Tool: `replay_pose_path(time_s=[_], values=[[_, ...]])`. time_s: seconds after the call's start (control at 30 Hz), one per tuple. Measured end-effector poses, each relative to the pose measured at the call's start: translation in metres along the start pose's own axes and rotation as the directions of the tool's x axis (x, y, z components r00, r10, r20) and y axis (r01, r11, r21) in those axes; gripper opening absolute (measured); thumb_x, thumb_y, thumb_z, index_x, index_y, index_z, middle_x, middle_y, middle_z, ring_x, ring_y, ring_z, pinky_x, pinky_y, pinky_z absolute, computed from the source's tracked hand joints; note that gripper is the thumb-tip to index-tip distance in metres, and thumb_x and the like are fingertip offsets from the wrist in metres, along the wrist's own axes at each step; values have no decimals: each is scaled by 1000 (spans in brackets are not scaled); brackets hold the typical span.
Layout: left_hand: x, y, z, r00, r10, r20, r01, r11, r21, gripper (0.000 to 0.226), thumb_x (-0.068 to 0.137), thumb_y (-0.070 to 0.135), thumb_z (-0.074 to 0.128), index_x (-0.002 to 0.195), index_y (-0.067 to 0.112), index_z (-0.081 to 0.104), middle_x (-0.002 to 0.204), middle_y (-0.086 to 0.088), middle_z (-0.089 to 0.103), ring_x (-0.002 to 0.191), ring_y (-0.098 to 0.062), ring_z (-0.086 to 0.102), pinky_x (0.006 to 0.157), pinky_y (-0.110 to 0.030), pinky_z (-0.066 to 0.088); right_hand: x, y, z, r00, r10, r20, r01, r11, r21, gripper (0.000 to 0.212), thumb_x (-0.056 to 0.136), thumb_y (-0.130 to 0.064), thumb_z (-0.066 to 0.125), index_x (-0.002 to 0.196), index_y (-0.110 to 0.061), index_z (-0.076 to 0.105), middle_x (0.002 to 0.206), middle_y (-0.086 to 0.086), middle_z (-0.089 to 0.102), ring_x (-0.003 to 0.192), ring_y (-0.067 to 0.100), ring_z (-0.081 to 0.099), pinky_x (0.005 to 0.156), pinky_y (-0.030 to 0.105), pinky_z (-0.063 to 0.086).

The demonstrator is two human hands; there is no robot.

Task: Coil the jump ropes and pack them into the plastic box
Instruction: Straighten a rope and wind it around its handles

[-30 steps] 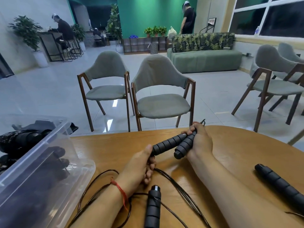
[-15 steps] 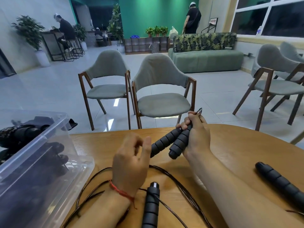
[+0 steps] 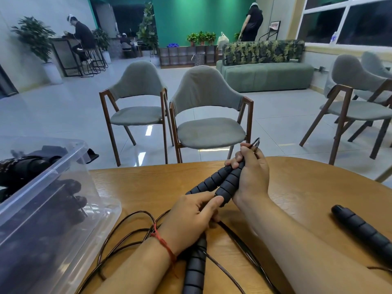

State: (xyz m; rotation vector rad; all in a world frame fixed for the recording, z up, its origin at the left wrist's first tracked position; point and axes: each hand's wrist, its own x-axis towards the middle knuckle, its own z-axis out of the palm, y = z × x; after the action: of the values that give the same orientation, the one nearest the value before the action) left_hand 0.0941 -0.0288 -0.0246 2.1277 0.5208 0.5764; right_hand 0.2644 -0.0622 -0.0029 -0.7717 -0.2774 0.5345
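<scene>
Grips the pair of jump-rope handles (image 3: 222,181) near their top ends with the right hand (image 3: 252,177), fingers curled round both, just above the desk (image 3: 307,187). Holds the handles' lower ends in the left hand (image 3: 191,217), thumb pressed to the nearer one. Has the thin black cord (image 3: 241,242) in loose loops on the desk around the left wrist, a third handle (image 3: 194,270) beneath that forearm, a fourth handle (image 3: 364,230) well apart to the right. Has the clear plastic box (image 3: 45,177) at the desk's left edge, dark coiled ropes (image 3: 23,168) inside.
</scene>
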Motion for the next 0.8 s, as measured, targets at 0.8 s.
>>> replay_pose_path(time_s=[0.8], values=[[8, -11, -8, 942, -154, -297, 70, 959, -274, 20, 113, 36, 44, 120, 31, 63, 100, 0, 71, 87, -12, 72, 73, -27, 61, -24, 12, 7, 899, 346, 268, -332, 938, -96, 35, 108, -26, 57, 143, -23, 64, 135, 8, 73, 126, 29, 71, 113, 58, 50]])
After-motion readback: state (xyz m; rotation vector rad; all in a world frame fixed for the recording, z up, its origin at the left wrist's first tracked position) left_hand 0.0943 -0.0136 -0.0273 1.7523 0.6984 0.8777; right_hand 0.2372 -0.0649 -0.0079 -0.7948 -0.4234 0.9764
